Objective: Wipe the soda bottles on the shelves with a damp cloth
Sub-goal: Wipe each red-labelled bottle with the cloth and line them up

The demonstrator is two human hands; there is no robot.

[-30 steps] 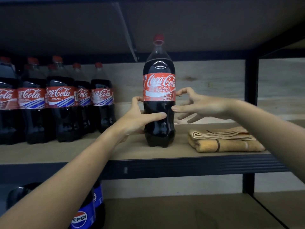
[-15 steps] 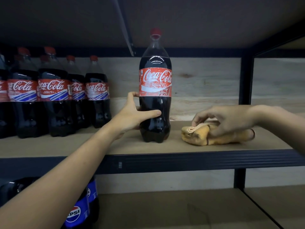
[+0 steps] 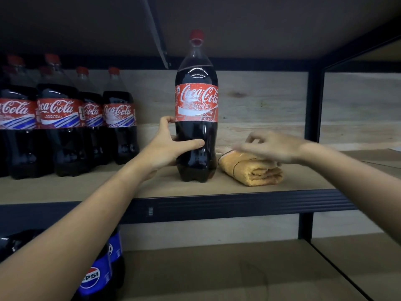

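Ideally, on the shelf, with the Coca-Cola bottle upright and steadied in the left hand curled round its lower body, the blurred right hand, fingers loose above the folded cloth just right of that bottle, should pinch it firmly.

1. Shop stockroom or retail shelving, by the look of it.
2. Black metal rack with bare board shelves, centre of frame.
3. Identical Coca-Cola bottles ranked in rows, left of frame.
4. Pepsi bottles on the tier below, lower left.
5. Plain plywood backing behind.
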